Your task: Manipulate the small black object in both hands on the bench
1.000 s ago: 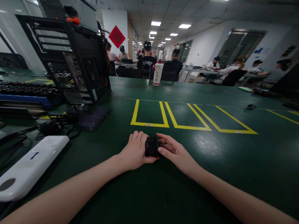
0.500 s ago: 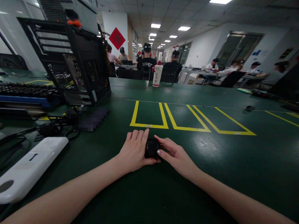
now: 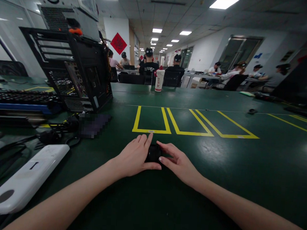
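Note:
A small black object [image 3: 154, 153] is between my two hands, low over the dark green table [image 3: 164, 204], near the middle of the view. My left hand [image 3: 137, 153] grips its left side, with the index finger stretched forward along it and the thumb at the near side. From the right, the thumb and fingers of my right hand [image 3: 179, 162] pinch the object's right edge. Fingers cover part of it, so its exact shape is unclear.
Yellow tape outlines [image 3: 152, 131] mark the table ahead. A white and red bottle [image 3: 159, 80] stands farther back. On the left are an open black computer case [image 3: 86, 70], cables and a long white device [image 3: 26, 178]. Several people sit in the background.
The view has tilted up slightly. Both hands still hold the black object, and the left fingers are a little more bunched beside the index finger.

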A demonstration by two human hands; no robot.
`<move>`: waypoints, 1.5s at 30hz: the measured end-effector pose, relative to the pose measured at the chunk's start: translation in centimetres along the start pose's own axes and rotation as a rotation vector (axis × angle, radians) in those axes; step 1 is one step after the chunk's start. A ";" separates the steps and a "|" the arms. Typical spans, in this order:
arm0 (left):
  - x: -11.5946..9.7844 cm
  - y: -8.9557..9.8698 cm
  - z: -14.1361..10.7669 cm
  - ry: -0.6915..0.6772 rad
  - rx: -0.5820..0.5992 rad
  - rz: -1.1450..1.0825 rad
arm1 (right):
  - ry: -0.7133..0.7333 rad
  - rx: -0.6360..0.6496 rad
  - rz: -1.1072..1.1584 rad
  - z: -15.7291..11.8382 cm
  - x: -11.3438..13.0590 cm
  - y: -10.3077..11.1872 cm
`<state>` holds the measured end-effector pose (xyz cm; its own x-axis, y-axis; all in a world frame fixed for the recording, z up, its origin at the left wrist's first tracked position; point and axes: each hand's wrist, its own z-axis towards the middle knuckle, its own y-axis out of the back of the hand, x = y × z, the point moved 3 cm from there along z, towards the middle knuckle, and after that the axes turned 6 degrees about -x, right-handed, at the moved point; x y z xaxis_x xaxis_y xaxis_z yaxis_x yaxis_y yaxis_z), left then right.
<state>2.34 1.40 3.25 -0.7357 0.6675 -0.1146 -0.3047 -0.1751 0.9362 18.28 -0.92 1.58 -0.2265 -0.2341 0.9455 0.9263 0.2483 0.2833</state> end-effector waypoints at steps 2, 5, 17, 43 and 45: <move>-0.1 0.0 0.1 -0.010 -0.014 -0.027 | 0.006 0.000 0.007 0.0 0.0 0.0; -0.5 0.0 0.1 -0.039 -0.031 -0.070 | 0.021 0.006 0.025 0.0 0.2 -0.1; -1.4 0.5 -0.1 -0.189 -0.029 -0.293 | -0.031 -0.007 0.073 -0.3 0.3 0.0; -1.2 -0.6 -0.3 -0.182 -0.137 -0.201 | -0.067 0.104 0.203 0.5 -0.3 0.2; -1.1 -0.8 -0.2 -0.166 -0.155 -0.204 | -0.089 0.093 0.205 0.6 -0.4 0.2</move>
<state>3.26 0.65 2.52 -0.5445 0.8073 -0.2275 -0.5344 -0.1249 0.8359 18.40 -0.15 1.34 -0.0660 -0.0876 0.9940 0.9248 0.3686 0.0939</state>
